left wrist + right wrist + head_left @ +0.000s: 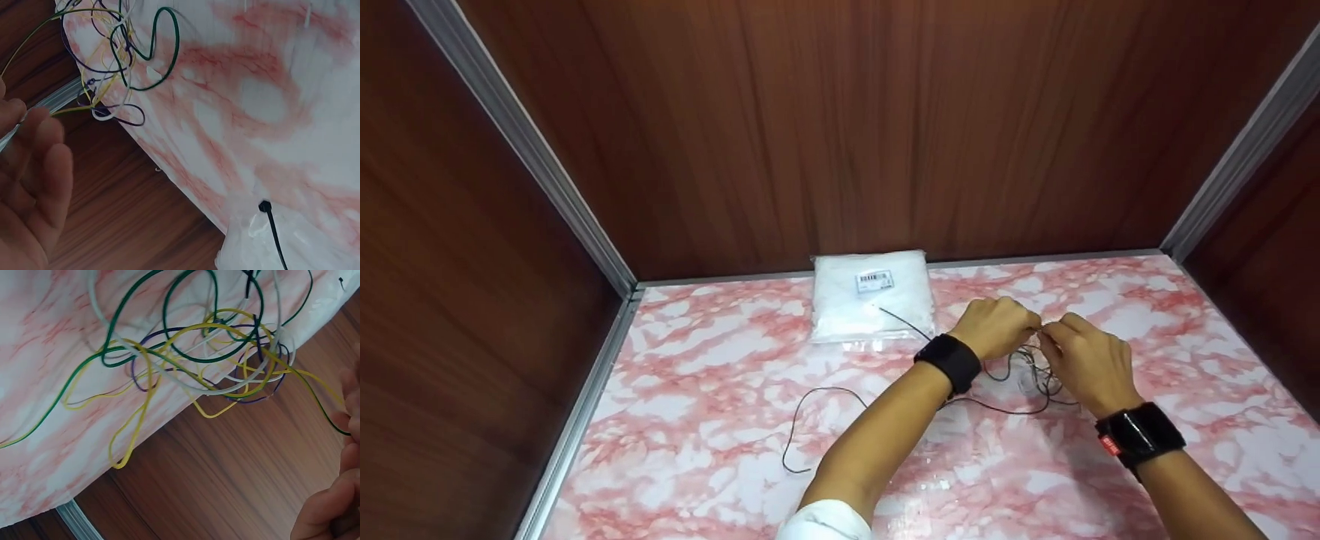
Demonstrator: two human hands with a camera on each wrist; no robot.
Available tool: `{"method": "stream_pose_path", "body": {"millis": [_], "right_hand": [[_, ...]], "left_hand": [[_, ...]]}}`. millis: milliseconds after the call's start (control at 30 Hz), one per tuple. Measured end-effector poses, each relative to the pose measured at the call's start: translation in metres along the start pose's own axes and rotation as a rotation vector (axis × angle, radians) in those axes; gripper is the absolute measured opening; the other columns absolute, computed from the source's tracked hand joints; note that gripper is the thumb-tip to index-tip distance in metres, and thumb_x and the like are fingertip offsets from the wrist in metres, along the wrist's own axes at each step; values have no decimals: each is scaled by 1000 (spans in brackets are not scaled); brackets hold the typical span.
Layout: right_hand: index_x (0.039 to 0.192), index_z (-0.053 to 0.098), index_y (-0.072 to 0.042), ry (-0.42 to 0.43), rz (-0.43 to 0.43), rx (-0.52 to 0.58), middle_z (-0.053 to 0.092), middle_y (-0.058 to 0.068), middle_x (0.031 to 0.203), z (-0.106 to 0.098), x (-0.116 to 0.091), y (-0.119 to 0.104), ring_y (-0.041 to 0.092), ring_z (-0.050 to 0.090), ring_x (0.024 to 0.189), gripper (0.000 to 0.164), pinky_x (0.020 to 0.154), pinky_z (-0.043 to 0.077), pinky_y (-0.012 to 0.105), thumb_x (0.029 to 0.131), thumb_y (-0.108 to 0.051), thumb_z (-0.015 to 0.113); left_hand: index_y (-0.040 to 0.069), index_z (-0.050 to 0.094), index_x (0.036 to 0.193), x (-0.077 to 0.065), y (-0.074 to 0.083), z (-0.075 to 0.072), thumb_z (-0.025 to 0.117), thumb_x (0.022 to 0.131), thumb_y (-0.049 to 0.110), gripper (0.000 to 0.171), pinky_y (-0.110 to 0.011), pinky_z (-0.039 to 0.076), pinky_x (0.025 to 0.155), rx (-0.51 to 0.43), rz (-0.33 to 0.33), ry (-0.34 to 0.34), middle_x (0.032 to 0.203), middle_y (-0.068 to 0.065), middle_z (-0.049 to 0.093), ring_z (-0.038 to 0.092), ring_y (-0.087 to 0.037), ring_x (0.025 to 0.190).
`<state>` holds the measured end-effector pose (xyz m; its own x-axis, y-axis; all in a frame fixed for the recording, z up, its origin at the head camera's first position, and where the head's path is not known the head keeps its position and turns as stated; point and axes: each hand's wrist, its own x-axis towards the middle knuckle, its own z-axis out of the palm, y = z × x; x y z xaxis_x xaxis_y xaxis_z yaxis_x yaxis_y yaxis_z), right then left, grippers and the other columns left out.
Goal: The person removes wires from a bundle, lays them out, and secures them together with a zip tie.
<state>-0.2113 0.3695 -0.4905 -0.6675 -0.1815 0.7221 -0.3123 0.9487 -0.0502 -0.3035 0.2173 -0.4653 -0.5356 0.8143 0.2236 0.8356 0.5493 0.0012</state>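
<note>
Both hands meet by their fingertips over a tangle of thin electrical wires (191, 354) coloured green, yellow, purple and white. My left hand (996, 327) pinches a wire between thumb and fingers. Close against it, my right hand (1089, 361) pinches wire as well. A yellow wire (73, 109) and a green one run from the tangle to the fingertips. The exact spot being pinched is mostly covered by the fingers. In the head view the tangle (1039, 375) lies below and between the hands, with one loose strand (785, 442) looping out to the left.
A flat clear plastic bag (840, 300) with white contents and a barcode label lies against the back wall (840, 135). A black cable tie (274, 233) rests on it. Wood-patterned panels with metal edges enclose the pink-and-white marbled table (697, 420) on three sides.
</note>
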Motion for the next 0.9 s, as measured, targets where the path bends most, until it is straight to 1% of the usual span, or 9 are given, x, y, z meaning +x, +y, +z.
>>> {"method": "stream_pose_path", "body": {"millis": [67, 167, 267, 300, 467, 600, 700, 767, 900], "right_hand": [[77, 66, -9, 4, -14, -15, 50, -3, 71, 0, -3, 1, 16, 44, 43, 6, 34, 33, 36, 80, -8, 71], [76, 63, -9, -2, -19, -46, 48, -1, 71, -2, -6, 5, 17, 41, 41, 8, 33, 30, 36, 80, -9, 69], [75, 60, -9, -4, -10, -83, 47, 0, 72, -4, -7, 9, 19, 38, 39, 9, 32, 28, 37, 80, -9, 67], [75, 59, -8, -2, -8, -95, 47, 0, 72, -4, -8, 11, 20, 38, 39, 9, 32, 28, 38, 80, -9, 66], [74, 57, -7, 7, -4, -136, 47, 3, 73, -3, -12, 16, 24, 39, 38, 9, 32, 29, 41, 82, -9, 61], [74, 57, -6, 3, 28, -142, 47, 4, 73, -6, -14, 21, 25, 40, 39, 7, 32, 31, 42, 80, -7, 61], [73, 58, -6, -2, 59, -142, 48, 4, 73, -10, -16, 26, 26, 42, 41, 7, 33, 32, 43, 79, -5, 61], [73, 58, -5, -5, 77, -142, 48, 4, 73, -12, -18, 30, 27, 43, 41, 7, 34, 33, 44, 79, -5, 61], [73, 58, -4, 2, 110, -143, 47, 5, 71, -16, -23, 38, 28, 42, 41, 8, 34, 32, 46, 81, -5, 58]], "left_hand": [[34, 72, 102, 0, 1, 3, 53, 99, 28, 19, -29, 50, 58, 16, 8, 22, 91, 8, 61, 61, -11, 75], [33, 71, 106, -1, 1, 5, 51, 101, 28, 21, -27, 49, 56, 42, 14, 48, 94, 6, 54, 59, -12, 68], [29, 69, 111, 1, -1, 5, 52, 101, 22, 21, -24, 48, 56, 53, 35, 76, 101, 5, 52, 57, -12, 66], [26, 68, 111, 2, -2, 6, 53, 100, 19, 20, -23, 49, 56, 52, 45, 87, 102, 4, 52, 57, -12, 66], [15, 63, 108, 3, -5, 9, 55, 96, 7, 17, -22, 51, 60, 21, 70, 113, 103, 2, 57, 62, -13, 76], [12, 58, 107, 3, -11, 10, 55, 94, 3, 17, -23, 52, 65, -28, 59, 108, 102, 0, 61, 64, -15, 85], [10, 56, 106, 3, -17, 9, 54, 93, 0, 16, -23, 51, 66, -68, 63, 114, 100, -2, 61, 64, -15, 86], [9, 56, 104, 3, -22, 9, 53, 93, -1, 16, -21, 51, 66, -86, 76, 134, 98, -3, 60, 64, -15, 86], [7, 57, 103, 2, -31, 7, 53, 91, -4, 16, -19, 49, 71, -112, 104, 209, 97, -3, 60, 62, -15, 89]]}}
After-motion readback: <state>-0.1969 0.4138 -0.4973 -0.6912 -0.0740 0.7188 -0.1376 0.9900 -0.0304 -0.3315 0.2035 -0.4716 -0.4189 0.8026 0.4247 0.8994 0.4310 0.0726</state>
